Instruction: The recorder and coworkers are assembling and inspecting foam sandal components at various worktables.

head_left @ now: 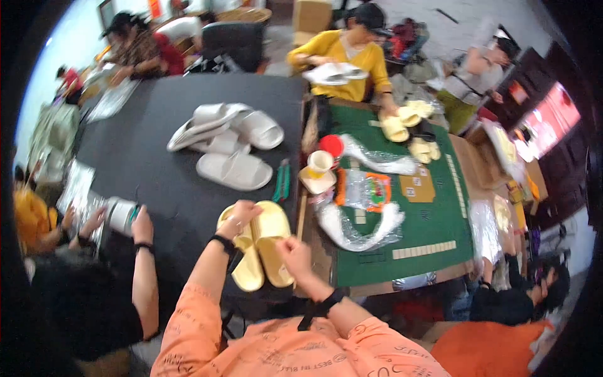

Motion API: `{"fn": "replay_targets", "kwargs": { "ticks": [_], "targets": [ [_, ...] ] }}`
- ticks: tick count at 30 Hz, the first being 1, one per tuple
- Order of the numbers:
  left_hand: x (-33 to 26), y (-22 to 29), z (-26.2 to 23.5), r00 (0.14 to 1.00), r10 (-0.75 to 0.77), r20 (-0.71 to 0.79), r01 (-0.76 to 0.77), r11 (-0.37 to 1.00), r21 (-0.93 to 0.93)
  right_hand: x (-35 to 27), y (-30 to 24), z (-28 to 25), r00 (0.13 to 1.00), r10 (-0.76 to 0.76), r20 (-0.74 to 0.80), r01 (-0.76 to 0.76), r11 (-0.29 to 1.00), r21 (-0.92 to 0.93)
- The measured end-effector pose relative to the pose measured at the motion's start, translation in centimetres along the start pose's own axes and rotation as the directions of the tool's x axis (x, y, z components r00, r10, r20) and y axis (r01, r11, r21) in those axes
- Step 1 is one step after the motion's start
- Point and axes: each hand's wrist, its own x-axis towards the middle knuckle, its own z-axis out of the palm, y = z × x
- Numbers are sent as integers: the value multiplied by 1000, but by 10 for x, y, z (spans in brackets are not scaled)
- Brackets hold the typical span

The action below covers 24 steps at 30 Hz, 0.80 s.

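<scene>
Orange shirt [295, 355] nearest, cut off at lower edge. Yellow slippers [271, 256] at black table [166, 201] near edge, toes away, long axes near-far. Left hand [242, 215] curled, hiding one strap; right hand [294, 256] half-closed alongside. Can't tell either grip.

Black table [138, 154], heaped grey slippers [231, 139], slim green tool [282, 180], yellow slippers [274, 250] at the near edge

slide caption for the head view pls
Left hand over yellow slippers, right hand at their edge, grey slippers beyond on the dark table.
</scene>
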Motion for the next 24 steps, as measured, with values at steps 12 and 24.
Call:
{"fn": "replay_targets", "kwargs": {
  "ticks": [12, 24],
  "targets": [
    [-29, -10, -6, 985, 66, -161, -160, 709, -687, 79, 7, 93, 971, -104, 216, 172, 930, -326],
    [-21, -19, -1, 914, -53, -403, -152, 875, -460, 84, -6, 82, 878, 14, 479, -216, 904, 368]
  ]
}}
